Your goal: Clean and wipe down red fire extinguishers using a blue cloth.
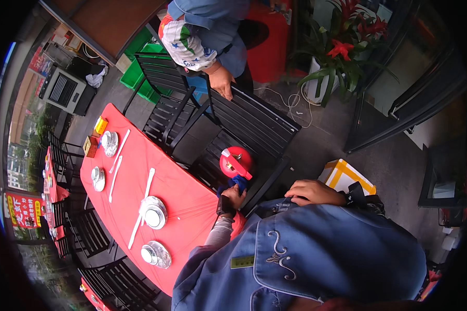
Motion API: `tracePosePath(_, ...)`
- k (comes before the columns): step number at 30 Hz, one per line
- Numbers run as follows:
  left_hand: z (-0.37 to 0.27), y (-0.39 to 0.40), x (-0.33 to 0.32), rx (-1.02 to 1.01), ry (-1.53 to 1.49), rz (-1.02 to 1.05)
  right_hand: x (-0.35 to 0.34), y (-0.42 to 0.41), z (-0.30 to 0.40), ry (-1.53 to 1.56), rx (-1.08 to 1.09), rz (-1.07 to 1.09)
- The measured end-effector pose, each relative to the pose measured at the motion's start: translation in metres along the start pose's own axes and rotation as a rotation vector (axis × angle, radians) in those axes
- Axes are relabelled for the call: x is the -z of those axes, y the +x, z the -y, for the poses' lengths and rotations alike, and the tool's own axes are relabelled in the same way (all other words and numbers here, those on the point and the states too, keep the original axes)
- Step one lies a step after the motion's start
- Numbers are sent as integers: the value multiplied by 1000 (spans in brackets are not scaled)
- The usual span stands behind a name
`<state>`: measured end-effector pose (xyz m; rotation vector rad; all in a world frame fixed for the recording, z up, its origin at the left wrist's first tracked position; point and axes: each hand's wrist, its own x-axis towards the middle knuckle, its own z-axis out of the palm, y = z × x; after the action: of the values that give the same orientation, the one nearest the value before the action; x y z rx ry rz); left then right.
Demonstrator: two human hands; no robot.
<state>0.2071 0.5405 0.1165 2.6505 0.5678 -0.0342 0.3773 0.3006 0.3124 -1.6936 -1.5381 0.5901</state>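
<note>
My left hand [234,196], with a dark band on its wrist, grips a blue cloth [239,182] low over the seat of a black slatted armchair [253,116]. Just beyond the cloth, a round red plastic container [235,161] rests on that seat, with a red strip across its top and small items inside that are unclear. My right hand [311,192] is beside the front of my blue garment, fingers bent; whether anything is in it is hidden. Left of the chair is a table with a red cloth [194,190].
Wrapped dish sets [154,215] and white chopstick sleeves [150,182] lie on the table. Another person's hand [221,81] rests on the chair's backrest. A taped white box [344,177], a potted plant [327,74] and loose cable [292,102] are on the floor. A glass door [404,105] stands at right.
</note>
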Motion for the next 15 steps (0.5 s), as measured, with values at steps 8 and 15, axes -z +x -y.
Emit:
tracePosePath(8,-8,-4,17,26,-21,72,0,10,19,58,-127,73)
tracePosePath(15,9,2,-1,32,-59,52,-1,26,16,100,-151,95)
